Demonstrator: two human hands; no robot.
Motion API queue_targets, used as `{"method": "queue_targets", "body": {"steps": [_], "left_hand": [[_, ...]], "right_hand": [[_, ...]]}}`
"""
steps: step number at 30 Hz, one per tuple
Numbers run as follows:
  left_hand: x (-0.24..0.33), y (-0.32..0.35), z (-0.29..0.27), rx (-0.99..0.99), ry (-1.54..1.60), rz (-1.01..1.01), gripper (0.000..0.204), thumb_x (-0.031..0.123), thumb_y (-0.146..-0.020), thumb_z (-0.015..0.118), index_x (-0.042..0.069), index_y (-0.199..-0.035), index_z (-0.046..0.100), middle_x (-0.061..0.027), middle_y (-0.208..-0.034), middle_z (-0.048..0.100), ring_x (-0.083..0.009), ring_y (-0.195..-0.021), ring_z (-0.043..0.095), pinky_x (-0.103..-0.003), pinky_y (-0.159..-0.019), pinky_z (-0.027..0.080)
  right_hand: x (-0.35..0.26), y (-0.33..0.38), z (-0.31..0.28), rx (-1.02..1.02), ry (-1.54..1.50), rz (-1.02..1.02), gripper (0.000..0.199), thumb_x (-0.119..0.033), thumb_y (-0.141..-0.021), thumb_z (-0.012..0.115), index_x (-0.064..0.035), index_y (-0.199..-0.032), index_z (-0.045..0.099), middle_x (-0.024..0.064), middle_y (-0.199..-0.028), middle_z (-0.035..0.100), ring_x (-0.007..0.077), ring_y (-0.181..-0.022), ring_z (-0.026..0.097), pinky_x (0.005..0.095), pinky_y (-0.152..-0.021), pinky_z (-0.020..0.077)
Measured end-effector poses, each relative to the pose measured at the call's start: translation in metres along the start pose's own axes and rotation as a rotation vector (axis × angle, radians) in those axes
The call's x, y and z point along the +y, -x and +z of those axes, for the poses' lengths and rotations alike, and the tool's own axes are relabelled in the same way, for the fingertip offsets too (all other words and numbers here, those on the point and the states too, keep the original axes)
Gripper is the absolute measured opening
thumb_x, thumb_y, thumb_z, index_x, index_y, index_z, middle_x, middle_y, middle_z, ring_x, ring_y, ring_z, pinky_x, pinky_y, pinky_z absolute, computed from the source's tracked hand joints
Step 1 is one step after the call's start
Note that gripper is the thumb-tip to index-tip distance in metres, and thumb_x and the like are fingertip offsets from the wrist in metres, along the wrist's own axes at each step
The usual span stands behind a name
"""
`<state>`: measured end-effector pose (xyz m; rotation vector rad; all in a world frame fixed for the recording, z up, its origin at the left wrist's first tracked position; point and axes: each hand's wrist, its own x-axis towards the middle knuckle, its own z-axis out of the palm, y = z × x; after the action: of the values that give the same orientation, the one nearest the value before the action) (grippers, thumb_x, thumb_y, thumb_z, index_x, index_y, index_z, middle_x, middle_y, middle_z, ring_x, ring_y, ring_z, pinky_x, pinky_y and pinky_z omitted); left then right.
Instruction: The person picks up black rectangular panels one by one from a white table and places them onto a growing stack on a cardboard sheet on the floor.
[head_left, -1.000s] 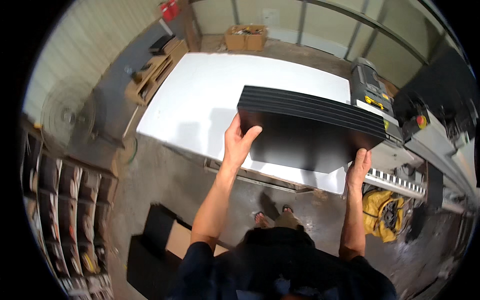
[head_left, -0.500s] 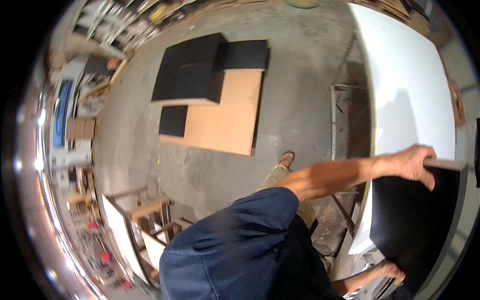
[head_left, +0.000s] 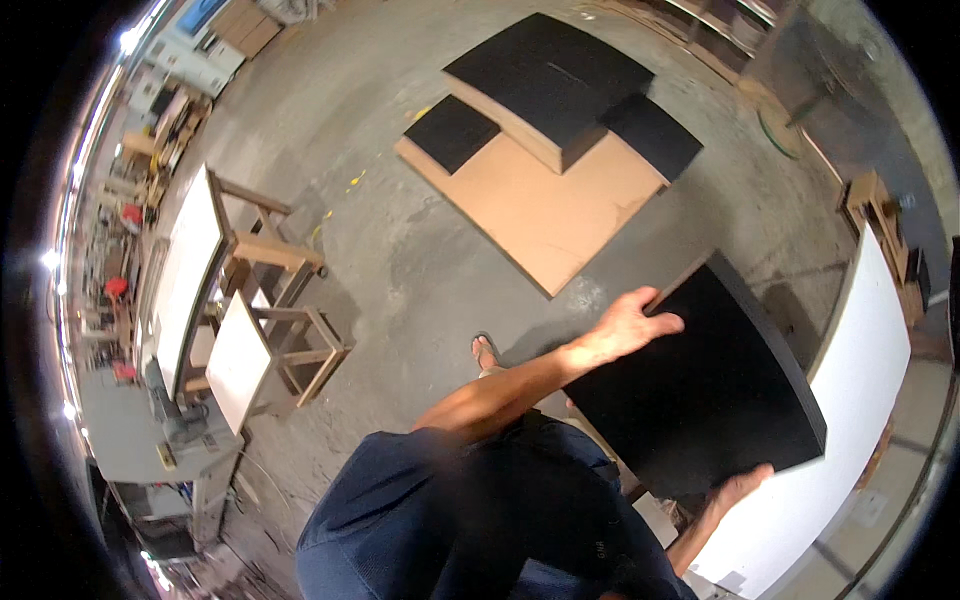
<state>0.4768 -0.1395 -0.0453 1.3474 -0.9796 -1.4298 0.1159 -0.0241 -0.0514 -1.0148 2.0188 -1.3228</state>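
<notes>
Your left hand [head_left: 625,328] and right hand [head_left: 738,490] clamp fingers on 2 ends of the black boards [head_left: 700,385]; uneven grip could let them slide.

Dk navy short-sleeved cloth shirt [head_left: 420,510] w/ sm. pale print [head_left: 601,550] on front; beige cloth trouser leg [head_left: 491,372], dk open sandal [head_left: 482,337].

You have turned left from the white table [head_left: 865,340], swinging the black boards [head_left: 700,390] in your left hand [head_left: 632,326] and right hand [head_left: 738,490] toward the open floor [head_left: 400,260]. The panel pile [head_left: 540,200] now lies ahead of you, and the white-topped stand [head_left: 240,365] shows more fully.
</notes>
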Motion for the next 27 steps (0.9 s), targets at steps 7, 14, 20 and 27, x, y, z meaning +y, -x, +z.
{"method": "queue_targets", "body": {"steps": [7,14,20,27], "left_hand": [[-0.024,0.092,-0.267,0.493,0.256,-0.200,0.067,0.033,-0.082,0.074,-0.010,-0.127,0.050,-0.0225,-0.121,0.060,-0.0279,-0.111,0.057,-0.037,-0.096,0.046],[-0.054,0.117,-0.475,0.891,0.380,-0.215,0.065,0.034,-0.086,0.071,-0.013,-0.125,0.050,-0.0180,-0.116,0.062,-0.0235,-0.102,0.060,-0.034,-0.090,0.049],[-0.081,0.063,-0.628,0.875,0.469,-0.181,0.062,0.043,-0.087,0.068,-0.007,-0.120,0.054,-0.0175,-0.109,0.063,-0.0242,-0.089,0.063,-0.038,-0.079,0.052],[-0.091,-0.071,-0.810,0.953,0.136,-0.415,0.094,0.058,-0.080,0.069,-0.013,-0.135,0.040,-0.0222,-0.128,0.053,-0.0296,-0.116,0.051,-0.041,-0.094,0.045]], "right_hand": [[-0.061,0.098,0.274,-0.396,-0.046,-0.069,0.035,-0.036,-0.102,0.040,-0.0063,-0.087,0.049,-0.0009,-0.086,0.047,0.0129,-0.081,0.043,0.0305,-0.071,0.0368],[-0.080,0.168,0.514,-0.931,0.064,-0.056,0.069,-0.054,-0.097,0.043,0.0098,-0.120,0.056,0.0147,-0.115,0.063,0.0208,-0.102,0.059,0.0345,-0.092,0.0444],[-0.138,0.225,0.690,-0.911,0.064,-0.178,0.071,-0.058,-0.095,0.044,0.0109,-0.104,0.059,0.0202,-0.094,0.064,0.0272,-0.090,0.059,0.0394,-0.085,0.0449],[-0.156,0.238,0.905,-0.951,0.170,0.014,0.074,-0.062,-0.092,0.046,0.0092,-0.103,0.059,0.0242,-0.096,0.064,0.0330,-0.095,0.060,0.0401,-0.087,0.0448]]}}
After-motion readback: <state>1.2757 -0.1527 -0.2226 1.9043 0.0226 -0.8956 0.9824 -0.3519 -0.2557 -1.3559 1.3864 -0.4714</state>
